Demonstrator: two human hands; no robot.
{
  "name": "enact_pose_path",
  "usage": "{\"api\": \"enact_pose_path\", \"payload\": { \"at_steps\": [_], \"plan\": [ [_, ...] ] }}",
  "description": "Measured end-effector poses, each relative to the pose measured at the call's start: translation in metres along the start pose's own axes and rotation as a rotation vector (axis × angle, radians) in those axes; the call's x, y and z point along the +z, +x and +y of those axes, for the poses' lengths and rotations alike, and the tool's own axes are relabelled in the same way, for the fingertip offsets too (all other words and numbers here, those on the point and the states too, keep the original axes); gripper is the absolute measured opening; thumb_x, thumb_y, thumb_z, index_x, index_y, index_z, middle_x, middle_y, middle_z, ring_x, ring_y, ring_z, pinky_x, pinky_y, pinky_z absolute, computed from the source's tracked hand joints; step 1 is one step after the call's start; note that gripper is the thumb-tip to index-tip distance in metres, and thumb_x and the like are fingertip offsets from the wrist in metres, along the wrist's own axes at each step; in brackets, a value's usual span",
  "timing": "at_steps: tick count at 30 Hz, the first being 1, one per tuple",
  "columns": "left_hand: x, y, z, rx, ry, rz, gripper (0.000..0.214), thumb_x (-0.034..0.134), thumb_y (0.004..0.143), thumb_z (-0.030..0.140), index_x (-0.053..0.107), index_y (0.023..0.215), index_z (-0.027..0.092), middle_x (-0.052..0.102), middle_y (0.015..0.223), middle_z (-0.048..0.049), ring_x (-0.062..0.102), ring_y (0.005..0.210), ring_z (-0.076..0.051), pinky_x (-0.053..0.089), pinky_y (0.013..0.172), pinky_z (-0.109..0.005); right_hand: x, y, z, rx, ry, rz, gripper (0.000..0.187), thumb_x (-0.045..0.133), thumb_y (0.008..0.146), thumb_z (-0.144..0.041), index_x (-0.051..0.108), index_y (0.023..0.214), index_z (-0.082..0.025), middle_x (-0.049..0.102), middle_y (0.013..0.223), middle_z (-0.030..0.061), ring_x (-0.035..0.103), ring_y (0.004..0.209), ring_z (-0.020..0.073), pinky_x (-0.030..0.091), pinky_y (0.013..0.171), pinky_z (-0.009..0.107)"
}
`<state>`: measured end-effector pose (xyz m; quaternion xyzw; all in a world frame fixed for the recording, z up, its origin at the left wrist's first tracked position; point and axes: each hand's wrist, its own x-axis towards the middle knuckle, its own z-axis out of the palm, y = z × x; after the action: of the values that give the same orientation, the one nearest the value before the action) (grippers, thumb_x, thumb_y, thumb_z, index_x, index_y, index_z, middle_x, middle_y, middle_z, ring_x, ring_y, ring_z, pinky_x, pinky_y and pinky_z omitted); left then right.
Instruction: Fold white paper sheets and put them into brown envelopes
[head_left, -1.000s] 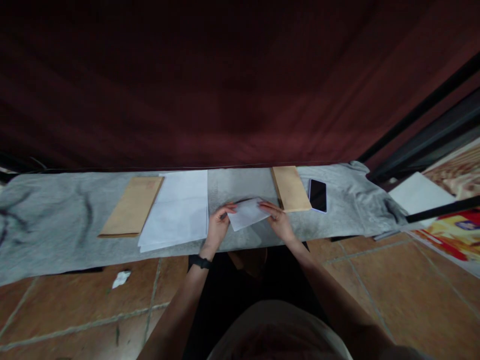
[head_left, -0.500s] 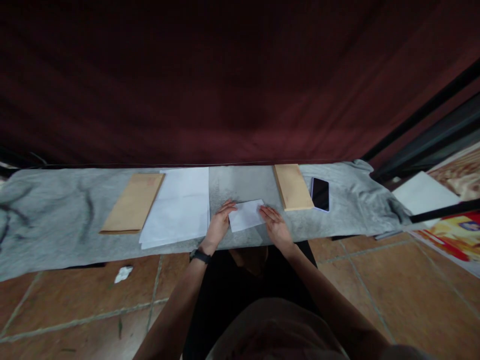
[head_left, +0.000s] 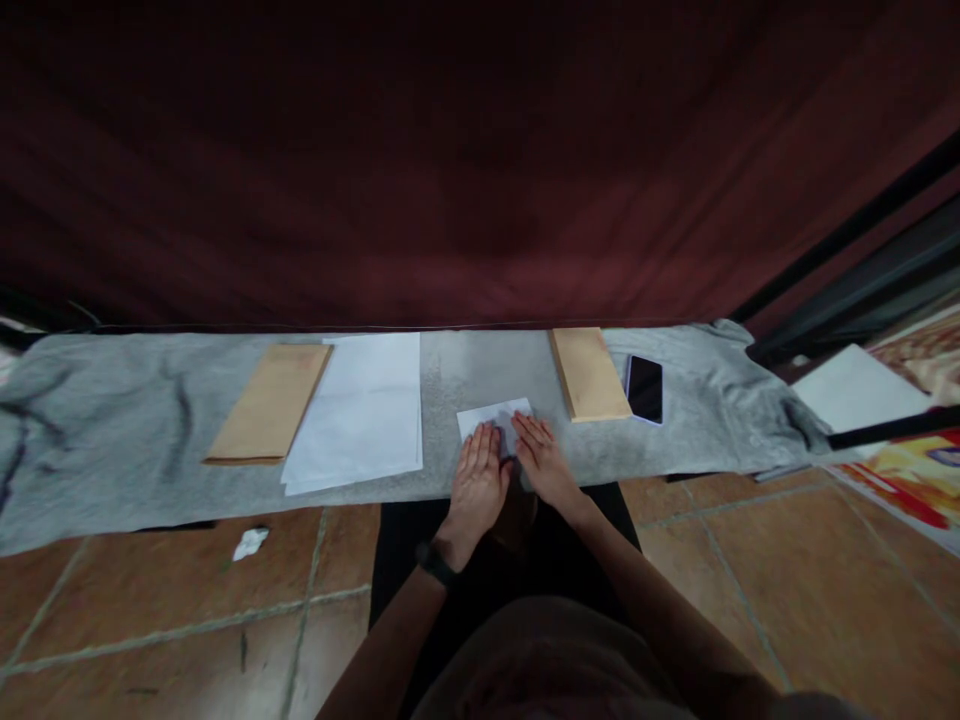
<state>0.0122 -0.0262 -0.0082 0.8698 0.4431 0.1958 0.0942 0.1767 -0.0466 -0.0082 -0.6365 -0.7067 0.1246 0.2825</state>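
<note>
A folded piece of white paper (head_left: 491,411) lies on the grey cloth near the front edge of the table. My left hand (head_left: 478,478) rests flat on its near left part, fingers stretched out and pointing away from me. On the paper's right side lies my right hand (head_left: 544,462), its fingers extended and slanting to the left. Both palms face down, with the thumbs close together, and they cover much of the paper's near half. Left of the hands is a stack of white sheets (head_left: 367,410).
A brown envelope (head_left: 268,403) overlaps the left side of the sheets. To the right, a stack of tan envelopes or a tan block (head_left: 591,375) stands beside a phone (head_left: 646,388). Grey cloth (head_left: 697,400) covers the narrow table, and a dark red curtain (head_left: 480,200) hangs behind.
My left hand has moved from the paper's left edge rightward and nearer to me, now flat on the paper. My right hand has shifted slightly left along it.
</note>
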Motion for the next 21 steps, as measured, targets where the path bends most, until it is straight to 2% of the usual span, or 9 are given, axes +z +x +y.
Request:
{"api": "enact_pose_path", "payload": {
  "at_steps": [3, 7, 12, 15, 21],
  "plan": [
    [0.009, -0.007, 0.007, -0.013, 0.084, -0.006, 0.065, 0.041, 0.096, 0.019, 0.024, 0.156, 0.003, 0.03, 0.161, -0.0209, 0.019, 0.153, -0.029, 0.027, 0.124, -0.051, 0.009, 0.004, -0.023, -0.074, 0.011, -0.084, 0.052, 0.023, 0.107, -0.032, 0.04, 0.153, -0.017, 0.044, 0.157, 0.0079, 0.035, 0.148, 0.017, 0.029, 0.124, 0.043],
    [0.009, -0.011, 0.0, -0.014, 0.155, -0.029, 0.07, 0.039, 0.093, 0.013, 0.014, 0.158, 0.002, 0.026, 0.162, -0.0216, 0.018, 0.153, -0.029, 0.025, 0.125, -0.05, 0.017, -0.002, -0.034, -0.117, -0.12, -0.115, 0.057, 0.026, 0.107, -0.038, 0.033, 0.156, -0.009, 0.037, 0.16, 0.0129, 0.03, 0.15, 0.0213, 0.026, 0.125, 0.045],
    [-0.005, -0.018, -0.006, -0.068, 0.171, 0.002, 0.069, 0.037, 0.098, 0.02, 0.01, 0.159, 0.005, 0.026, 0.162, -0.0209, 0.023, 0.152, -0.029, 0.028, 0.123, -0.049, 0.012, -0.018, -0.02, -0.111, -0.256, -0.073, 0.062, 0.034, 0.105, -0.044, 0.031, 0.156, -0.009, 0.034, 0.161, 0.0149, 0.029, 0.151, 0.0243, 0.027, 0.125, 0.046],
    [-0.012, -0.02, -0.009, -0.096, 0.179, 0.009, 0.067, 0.038, 0.1, 0.027, 0.014, 0.159, 0.005, 0.03, 0.16, -0.0214, 0.026, 0.151, -0.03, 0.029, 0.122, -0.05, 0.006, -0.025, -0.009, -0.101, -0.306, -0.048, 0.064, 0.035, 0.105, -0.044, 0.027, 0.157, -0.008, 0.032, 0.161, 0.0162, 0.028, 0.151, 0.0255, 0.028, 0.124, 0.047],
    [-0.02, -0.024, -0.018, -0.114, 0.174, 0.013, 0.062, 0.037, 0.101, 0.027, 0.024, 0.157, 0.004, 0.034, 0.159, -0.0212, 0.028, 0.15, -0.03, 0.029, 0.122, -0.05, -0.005, -0.034, 0.011, -0.056, -0.352, -0.023, 0.065, 0.035, 0.105, -0.043, 0.022, 0.159, -0.009, 0.034, 0.161, 0.0168, 0.03, 0.15, 0.0276, 0.029, 0.122, 0.05]
  ]
}}
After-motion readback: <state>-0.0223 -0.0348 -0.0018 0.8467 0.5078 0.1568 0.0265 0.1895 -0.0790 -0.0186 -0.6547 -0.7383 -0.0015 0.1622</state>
